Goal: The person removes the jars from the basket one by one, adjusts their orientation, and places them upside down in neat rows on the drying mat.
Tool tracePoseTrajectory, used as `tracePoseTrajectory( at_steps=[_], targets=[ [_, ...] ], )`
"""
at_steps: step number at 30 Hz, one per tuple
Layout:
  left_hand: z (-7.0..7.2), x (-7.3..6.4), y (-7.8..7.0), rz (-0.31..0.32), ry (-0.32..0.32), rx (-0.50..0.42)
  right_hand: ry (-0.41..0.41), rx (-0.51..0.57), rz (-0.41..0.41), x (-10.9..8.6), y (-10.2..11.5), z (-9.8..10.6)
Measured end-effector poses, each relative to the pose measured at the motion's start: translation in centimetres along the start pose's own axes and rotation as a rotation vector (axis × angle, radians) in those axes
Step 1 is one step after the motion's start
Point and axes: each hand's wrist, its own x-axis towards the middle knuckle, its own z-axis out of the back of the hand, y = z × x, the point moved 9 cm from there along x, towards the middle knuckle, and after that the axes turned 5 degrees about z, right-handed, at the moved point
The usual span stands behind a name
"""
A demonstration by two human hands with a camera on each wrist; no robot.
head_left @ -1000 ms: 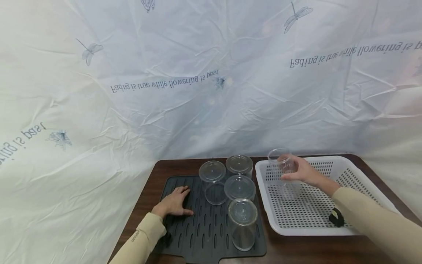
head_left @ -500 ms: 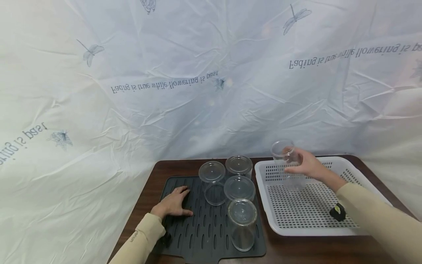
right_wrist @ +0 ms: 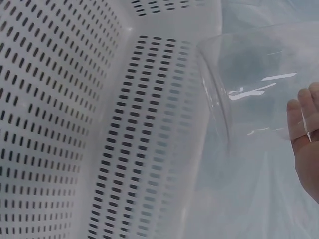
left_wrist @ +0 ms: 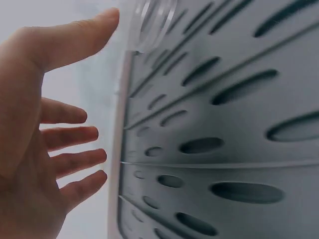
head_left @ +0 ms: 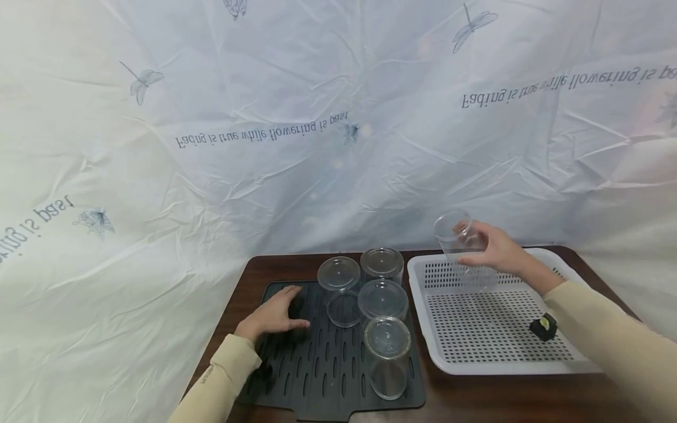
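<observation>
My right hand (head_left: 494, 249) grips a clear cup (head_left: 456, 239) around its side, raised over the back left part of the white basket (head_left: 423, 329). The right wrist view shows the fingers curled on the cup (right_wrist: 259, 84), its wide rim toward the basket wall. My left hand (head_left: 274, 312) is held over the left part of the black ribbed mat (head_left: 312, 364), fingers spread. Nothing lies between thumb and fingers of that hand (left_wrist: 55, 114) in the left wrist view. Several clear cups stand on the mat's right side, including a front one (head_left: 388, 358) and a left one (head_left: 341, 288).
The basket stands right of the mat on a dark brown table (head_left: 476, 399). A black wrist-worn piece (head_left: 543, 326) shows under the right sleeve. Behind the table hangs a pale printed sheet (head_left: 296, 188).
My right hand has lifted the cup higher and slightly right above the basket. My left hand, earlier resting on the mat, has risen a little and shifted slightly left.
</observation>
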Motion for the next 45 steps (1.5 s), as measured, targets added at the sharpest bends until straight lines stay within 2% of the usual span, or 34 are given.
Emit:
tracePoseTrajectory(
  at_steps=[7, 15, 24, 28, 33, 45],
  targets=[
    [3.2, 0.3, -1.0, -0.036, -0.133, -0.035, -0.021, -0.133, 0.02, 0.5, 1.5, 0.9],
    [6.2, 0.1, -3.1, -0.086, -0.206, -0.134, -0.013, -0.216, 0.069, 1.2, 3.3, 1.2],
    [8.0, 0.7, -5.2, -0.133, -0.247, -0.195, -0.011, -0.274, 0.054, 1.9, 4.9, 1.4],
    [8.5, 0.9, -6.0, -0.162, -0.268, -0.193, 0.007, -0.309, 0.086, 2.4, 5.9, 1.4],
    [9.1, 0.8, -6.9, -0.168, -0.286, -0.196, 0.03, -0.344, 0.125, 2.8, 7.0, 1.1],
    [10.5, 1.3, -10.3, -0.218, -0.297, -0.256, 0.023, -0.368, 0.208, 4.3, 9.5, 0.7]
  ],
)
